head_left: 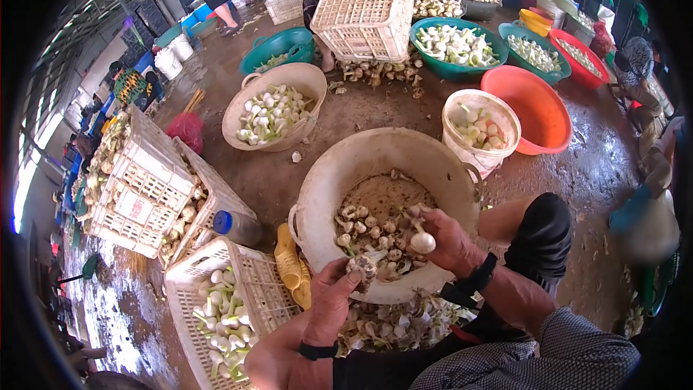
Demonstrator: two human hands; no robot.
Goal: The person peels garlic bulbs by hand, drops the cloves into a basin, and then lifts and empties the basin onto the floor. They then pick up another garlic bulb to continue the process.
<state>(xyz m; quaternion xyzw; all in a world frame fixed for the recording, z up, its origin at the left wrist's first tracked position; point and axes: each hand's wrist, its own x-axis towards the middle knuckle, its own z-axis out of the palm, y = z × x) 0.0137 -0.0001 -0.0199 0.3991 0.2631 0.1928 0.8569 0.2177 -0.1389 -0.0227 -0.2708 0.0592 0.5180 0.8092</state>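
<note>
My left hand (332,300) grips a dirty, unpeeled garlic bulb (363,269) between thumb and fingers, over the near rim of a large beige tub (317,180). Just to the right, my right hand (455,244) is closed around the stem end of a clean white garlic bulb (422,243). The two bulbs are apart. Inside the tub, beneath my hands, lie several brownish unpeeled garlic bulbs (372,227) with soil and skins. Whether a small tool is in my right fingers cannot be made out.
At left stands a white crate (177,296) of cleaned garlic, beside yellow shoes (287,263) and a blue-lidded jar (242,228). Right of the tub are a white bucket (462,152) and an orange basin (538,112). A beige basin (231,119) and an upturned crate (364,0) stand farther off.
</note>
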